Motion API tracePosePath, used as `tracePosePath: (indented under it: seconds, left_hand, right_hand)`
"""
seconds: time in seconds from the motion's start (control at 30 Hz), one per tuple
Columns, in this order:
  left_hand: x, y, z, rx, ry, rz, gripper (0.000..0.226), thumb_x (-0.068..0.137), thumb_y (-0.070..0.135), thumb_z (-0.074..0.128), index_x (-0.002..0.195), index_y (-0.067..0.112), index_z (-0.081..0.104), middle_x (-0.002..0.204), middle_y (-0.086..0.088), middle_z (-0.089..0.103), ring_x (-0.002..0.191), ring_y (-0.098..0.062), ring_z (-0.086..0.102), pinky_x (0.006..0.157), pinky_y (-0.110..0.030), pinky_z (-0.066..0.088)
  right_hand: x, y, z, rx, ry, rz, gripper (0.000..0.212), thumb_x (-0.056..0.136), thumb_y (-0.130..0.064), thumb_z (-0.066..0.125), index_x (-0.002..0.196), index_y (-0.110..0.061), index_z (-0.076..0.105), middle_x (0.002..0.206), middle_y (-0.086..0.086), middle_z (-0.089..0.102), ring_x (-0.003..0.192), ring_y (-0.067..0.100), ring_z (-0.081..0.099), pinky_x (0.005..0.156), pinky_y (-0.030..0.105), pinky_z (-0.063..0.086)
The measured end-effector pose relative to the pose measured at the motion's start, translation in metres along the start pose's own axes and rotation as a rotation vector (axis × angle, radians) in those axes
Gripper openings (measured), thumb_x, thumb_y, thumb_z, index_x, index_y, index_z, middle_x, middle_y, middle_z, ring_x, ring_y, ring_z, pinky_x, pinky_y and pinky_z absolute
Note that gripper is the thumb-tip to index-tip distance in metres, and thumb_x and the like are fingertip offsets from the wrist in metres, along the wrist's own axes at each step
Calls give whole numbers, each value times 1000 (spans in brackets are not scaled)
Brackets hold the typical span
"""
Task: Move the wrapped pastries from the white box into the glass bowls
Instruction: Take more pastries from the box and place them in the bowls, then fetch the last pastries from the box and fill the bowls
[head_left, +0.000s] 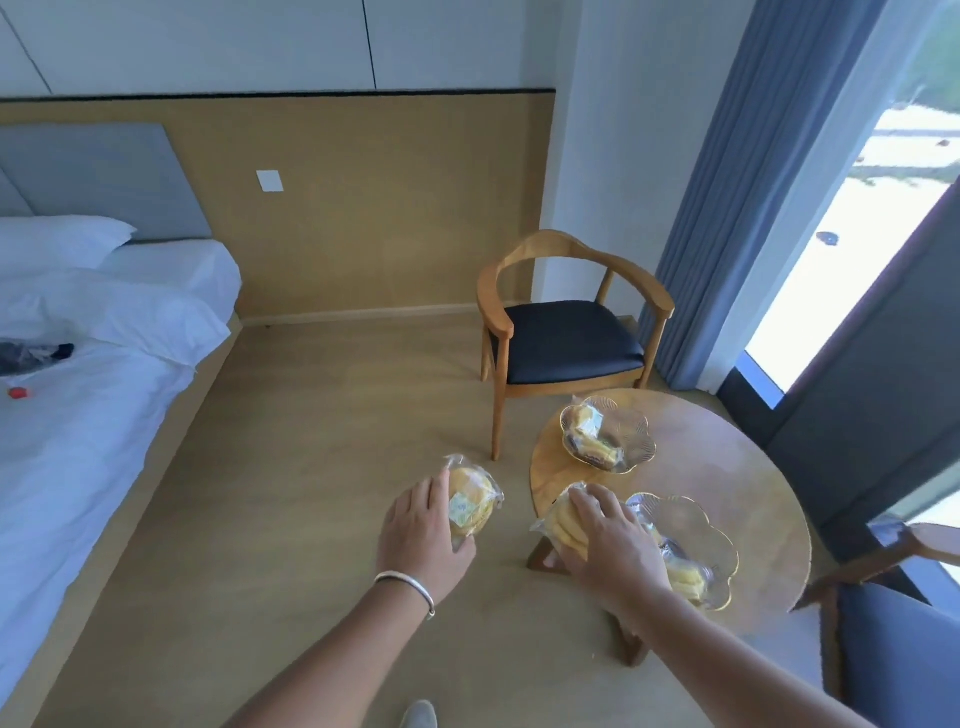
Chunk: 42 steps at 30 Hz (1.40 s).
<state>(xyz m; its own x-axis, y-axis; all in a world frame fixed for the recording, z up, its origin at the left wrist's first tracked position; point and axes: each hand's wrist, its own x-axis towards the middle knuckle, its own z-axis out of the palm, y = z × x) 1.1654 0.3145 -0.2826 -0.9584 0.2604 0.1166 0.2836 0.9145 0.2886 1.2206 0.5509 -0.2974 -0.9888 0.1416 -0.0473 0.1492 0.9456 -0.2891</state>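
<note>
Head view, pastry in left hand: a round, pale-yellow layered pastry sealed in a clear, crinkled plastic wrapper (471, 500) bore a small pale label on its face; it was held above the wood-tone floor, left of the table and apart from it.
Head view, pastry in right hand: a second yellow pastry in a clear wrapper (560, 521) was held over the table's near-left edge, just beside the nearer bowl.
Head view, nearer bowl: a clear, scallop-edged glass bowl with a thin gold rim (698, 525) stood on the table and held wrapped yellow pastries, partly hidden by the right hand.
Head view, farther bowl: a matching scallop-edged glass bowl (631, 427) stood toward the table's far-left side, near the chair, and held wrapped pastries in yellow and dark brown.
Head view, left hand: the left hand (423, 527) gripped its pastry from the side, fingers curled round the wrapper and thumb beneath; a silver bangle (408, 584) ringed the wrist.
Head view, right hand: the right hand (610, 535) grasped its pastry from above, palm down, fingers bent over the wrapper.
Head view, table: the round, wood-topped table (748, 483) carried both bowls.
Head view, surroundings: a wooden armchair with a black seat (566, 332) stood behind the table; a bed with white linen (93, 364) lay at far left.
</note>
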Motion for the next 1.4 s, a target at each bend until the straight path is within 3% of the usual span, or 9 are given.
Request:
tracePosePath:
  seconds: [0.2, 0.43, 0.9, 1.2, 1.4]
  left_hand:
    - [104, -33, 11, -18, -88, 129, 84, 71, 46, 57, 145, 21, 24, 119, 4, 49, 106, -19, 47, 91, -28, 39]
    - [199, -28, 31, -37, -147, 297, 85, 69, 45, 60, 143, 17, 28, 120, 2, 51, 107, -21, 48, 89, -30, 41]
    - [356, 85, 137, 43, -281, 616, 91, 72, 54, 62, 144, 20, 20, 129, 2, 47, 118, -19, 43, 102, -34, 37]
    - [421, 151, 211, 9, -400, 669, 96, 75, 58, 65, 147, 19, 14, 140, 0, 40, 126, -18, 37, 106, -32, 32]
    - [446, 185, 259, -114, -525, 653, 108, 71, 51, 73, 146, 35, -3, 109, 0, 44, 101, -22, 45, 89, -35, 44]
  right_hand:
    - [74, -16, -5, -13, 27, 185, 67, 78, -49, 55, 138, -37, 27, 149, -10, 28, 128, 22, 40, 100, 36, 39]
    - [118, -13, -6, -6, 59, 348, 64, 79, -46, 57, 136, -38, 29, 147, -10, 30, 126, 22, 42, 96, 36, 42]
    - [205, 113, 1, 95, 121, 697, 64, 80, -44, 59, 138, -33, 34, 148, -7, 32, 124, 22, 45, 91, 32, 43]
    - [266, 170, 28, 210, 97, 873, 78, 77, -46, 57, 145, -27, 25, 148, 5, 32, 127, 26, 41, 96, 34, 40]
    - [304, 192, 53, 299, 153, 1009, 81, 78, -56, 57, 145, -23, 28, 144, -1, 39, 126, 24, 40, 96, 37, 41]
